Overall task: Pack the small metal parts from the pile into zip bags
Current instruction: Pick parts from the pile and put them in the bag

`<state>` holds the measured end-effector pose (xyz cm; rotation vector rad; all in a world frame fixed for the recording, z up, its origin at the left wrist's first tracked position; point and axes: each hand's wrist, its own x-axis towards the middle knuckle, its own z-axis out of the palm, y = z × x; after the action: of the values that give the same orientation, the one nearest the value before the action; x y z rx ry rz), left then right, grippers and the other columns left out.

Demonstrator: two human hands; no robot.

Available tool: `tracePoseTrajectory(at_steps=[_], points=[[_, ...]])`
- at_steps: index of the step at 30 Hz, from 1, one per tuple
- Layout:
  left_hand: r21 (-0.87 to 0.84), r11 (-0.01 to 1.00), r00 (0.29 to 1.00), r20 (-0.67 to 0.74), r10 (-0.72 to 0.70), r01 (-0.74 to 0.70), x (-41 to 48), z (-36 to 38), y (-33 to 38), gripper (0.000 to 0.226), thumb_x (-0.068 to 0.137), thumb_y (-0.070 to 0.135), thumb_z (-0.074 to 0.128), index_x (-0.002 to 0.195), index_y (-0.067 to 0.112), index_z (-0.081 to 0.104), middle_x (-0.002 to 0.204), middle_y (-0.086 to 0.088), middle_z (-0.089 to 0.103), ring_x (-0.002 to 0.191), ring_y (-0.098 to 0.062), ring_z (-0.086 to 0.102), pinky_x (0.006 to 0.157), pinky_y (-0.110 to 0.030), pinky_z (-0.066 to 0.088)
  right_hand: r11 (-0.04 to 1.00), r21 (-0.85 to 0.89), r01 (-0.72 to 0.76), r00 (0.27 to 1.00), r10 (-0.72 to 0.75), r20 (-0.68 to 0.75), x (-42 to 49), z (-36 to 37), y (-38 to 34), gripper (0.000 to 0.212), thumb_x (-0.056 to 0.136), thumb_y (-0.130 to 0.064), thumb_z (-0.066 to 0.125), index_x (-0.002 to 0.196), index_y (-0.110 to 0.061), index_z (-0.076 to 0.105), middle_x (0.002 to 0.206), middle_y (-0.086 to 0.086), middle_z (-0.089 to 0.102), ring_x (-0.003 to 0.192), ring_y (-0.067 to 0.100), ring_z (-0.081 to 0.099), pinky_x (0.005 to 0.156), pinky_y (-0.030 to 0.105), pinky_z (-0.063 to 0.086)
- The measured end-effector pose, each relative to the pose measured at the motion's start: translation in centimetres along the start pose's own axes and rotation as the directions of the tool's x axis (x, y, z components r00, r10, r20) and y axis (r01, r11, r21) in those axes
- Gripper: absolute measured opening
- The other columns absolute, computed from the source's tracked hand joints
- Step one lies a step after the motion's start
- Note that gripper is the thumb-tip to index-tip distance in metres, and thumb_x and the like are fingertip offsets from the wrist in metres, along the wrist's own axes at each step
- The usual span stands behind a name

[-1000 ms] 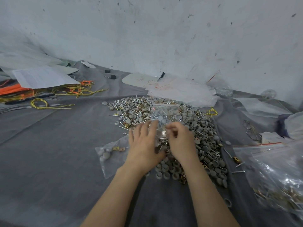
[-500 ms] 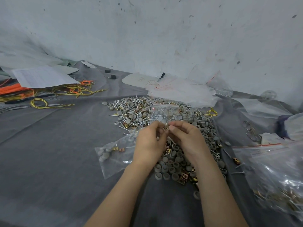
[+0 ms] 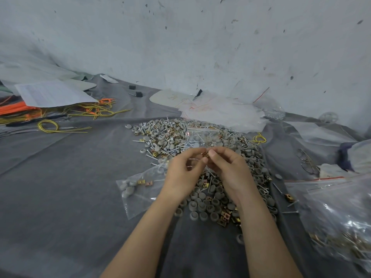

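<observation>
Two hands meet over the pile (image 3: pixel 160 137) of small metal parts, which spreads across the middle of the grey cloth (image 3: pixel 60 197). It mixes silver screws, grey round caps and brass clips, too many to count. The left hand (image 3: pixel 183 175) and the right hand (image 3: pixel 230 173) are raised just above the pile's near half. Their thumb and forefinger tips come together on one brass clip (image 3: pixel 205 154). Each grip is a narrow pinch with the other fingers loosely curled (which hand bears the clip more firmly I cannot tell).

Three zip bags lie close by. A small bag (image 3: pixel 140 193) lies flat just left of the left wrist, holding a few grey caps and two brass clips. A second bag (image 3: pixel 202 137) rests on the far part of the pile. A large bag (image 3: pixel 341 227), well filled, sits at the right edge, near the right forearm.

Far behind the pile lies a stack of clear plastic (image 3: pixel 220 113), against the wall (image 3: pixel 200 47). Two black blocks (image 3: pixel 138 94) sit far left of it. Yellow wires (image 3: pixel 48 125) and a paper sheet (image 3: pixel 50 93) crowd the far left. The widest stretch of plain cloth runs along the near left. On the right the large bag narrows the room.
</observation>
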<state>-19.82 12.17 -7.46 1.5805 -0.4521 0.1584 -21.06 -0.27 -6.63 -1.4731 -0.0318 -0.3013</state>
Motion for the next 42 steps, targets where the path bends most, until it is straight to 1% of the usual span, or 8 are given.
tracePoseTrajectory(at_steps=[4, 8, 11, 18, 26, 30, 33, 42], points=[[-0.025, 0.999, 0.999, 0.035, -0.019, 0.02, -0.1, -0.1, -0.1, 0.013, 0.089, 0.006, 0.063, 0.095, 0.017, 0.066, 0.071, 0.011, 0.06, 0.059, 0.006, 0.052, 0.057, -0.008, 0.04, 0.994, 0.091, -0.062, 0.998, 0.062, 0.007, 0.0, -0.2, 0.0, 0.021, 0.091, -0.012, 0.06, 0.075, -0.018, 0.073, 0.073, -0.002, 0.069, 0.072, 0.012, 0.061, 0.068, 0.022, 0.051], [0.044, 0.999, 1.0, 0.015, 0.003, -0.004, -0.2, 0.0, -0.2, 0.017, 0.088, 0.011, 0.066, 0.082, 0.025, 0.06, 0.07, 0.01, 0.057, 0.064, -0.001, 0.052, 0.061, -0.017, 0.042, 0.987, 0.116, -0.114, 0.993, 0.112, 0.02, -0.1, -0.4, -0.1, 0.024, 0.091, -0.012, 0.059, 0.073, -0.016, 0.074, 0.072, 0.0, 0.069, 0.068, 0.01, 0.061, 0.063, 0.019, 0.052], [0.065, 0.998, 0.999, 0.036, -0.02, 0.018, -0.1, 0.1, -0.1, 0.012, 0.087, 0.01, 0.066, 0.084, 0.019, 0.06, 0.074, 0.005, 0.058, 0.069, -0.008, 0.052, 0.065, -0.024, 0.045, 0.986, 0.114, -0.119, 0.993, 0.119, 0.013, -0.1, -0.5, -0.3, 0.021, 0.09, -0.01, 0.059, 0.075, -0.015, 0.072, 0.073, 0.0, 0.069, 0.068, 0.01, 0.062, 0.063, 0.019, 0.052], [-0.026, 0.995, 0.995, 0.008, -0.1, 0.1, 0.0, 0.1, 0.8, 0.008, 0.085, 0.006, 0.067, 0.083, 0.01, 0.061, 0.075, -0.005, 0.058, 0.068, -0.012, 0.053, 0.061, -0.018, 0.045, 0.998, 0.043, -0.046, 0.997, 0.049, -0.054, 0.0, 0.2, -0.1, 0.017, 0.094, -0.01, 0.055, 0.081, -0.012, 0.066, 0.072, -0.003, 0.065, 0.07, 0.009, 0.063, 0.069, 0.023, 0.051], [-0.026, 0.99, 0.99, -0.032, -0.14, 0.139, 0.2, 0.3, 1.5, 0.011, 0.083, 0.008, 0.071, 0.077, 0.011, 0.062, 0.068, -0.002, 0.057, 0.062, -0.012, 0.052, 0.059, -0.023, 0.045, 0.989, 0.131, -0.07, 0.997, 0.074, -0.026, -0.1, 0.1, -0.5, 0.018, 0.094, -0.01, 0.054, 0.08, -0.01, 0.065, 0.066, -0.003, 0.064, 0.065, 0.007, 0.062, 0.064, 0.02, 0.052], [0.007, 0.995, 0.995, -0.015, -0.097, 0.097, 0.3, 0.2, 1.4, 0.014, 0.082, 0.005, 0.071, 0.077, 0.013, 0.061, 0.072, -0.004, 0.06, 0.068, -0.014, 0.055, 0.067, -0.028, 0.051, 0.955, 0.225, -0.192, 0.981, 0.177, 0.085, -0.1, -0.6, -0.8, 0.022, 0.078, -0.03, 0.064, 0.082, -0.011, 0.074, 0.076, 0.002, 0.07, 0.073, 0.011, 0.067, 0.068, 0.021, 0.055], [0.027, 0.997, 0.997, -0.011, -0.077, 0.077, 0.3, 0.0, 1.3, 0.012, 0.082, 0.006, 0.071, 0.079, 0.013, 0.062, 0.073, -0.004, 0.061, 0.068, -0.013, 0.056, 0.068, -0.027, 0.051, 0.942, 0.227, -0.246, 0.963, 0.212, 0.163, -0.2, -0.8, -0.8, 0.02, 0.074, -0.029, 0.065, 0.073, -0.014, 0.078, 0.075, 0.001, 0.071, 0.072, 0.009, 0.067, 0.069, 0.021, 0.055], [-0.108, 0.981, 0.987, -0.019, -0.162, 0.159, 0.2, 0.7, 1.4, 0.009, 0.083, 0.008, 0.071, 0.079, 0.007, 0.063, 0.068, -0.004, 0.059, 0.059, -0.01, 0.053, 0.058, -0.02, 0.046, 0.952, 0.287, -0.109, 0.994, 0.11, 0.013, -0.1, -0.3, -0.7, 0.012, 0.071, -0.021, 0.066, 0.068, -0.012, 0.073, 0.072, 0.001, 0.07, 0.071, 0.009, 0.066, 0.067, 0.018, 0.053]])
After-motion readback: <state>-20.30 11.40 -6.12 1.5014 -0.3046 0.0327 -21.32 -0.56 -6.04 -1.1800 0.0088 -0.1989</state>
